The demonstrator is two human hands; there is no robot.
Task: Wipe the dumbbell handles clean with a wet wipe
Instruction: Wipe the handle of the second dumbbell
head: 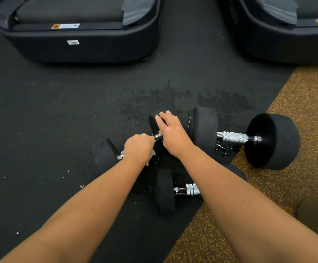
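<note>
Left hand (138, 147) fingers (144, 138) are clamped round the handle (157, 137) of a dumbbell (105, 154) on the floor (50, 120), a wipe (152, 155) scrap showing beneath; right hand (173, 133) lies flat, fingers apart, on its far head

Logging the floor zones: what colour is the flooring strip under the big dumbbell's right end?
Brown rubber flooring with yellow flecks, clearest in the head view.

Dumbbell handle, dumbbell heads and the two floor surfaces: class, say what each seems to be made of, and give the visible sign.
Dumbbell handle: metal, probably chromed steel; bright, shiny, with knurled bands.
Dumbbell heads: likely rubber-coated; matte black, no glare.
Black floor: apparently rubber matting; dull, grainy, darker where wet.
Ochre floor: seemingly rubber granulate; speckled yellow-brown crumbs.
</note>
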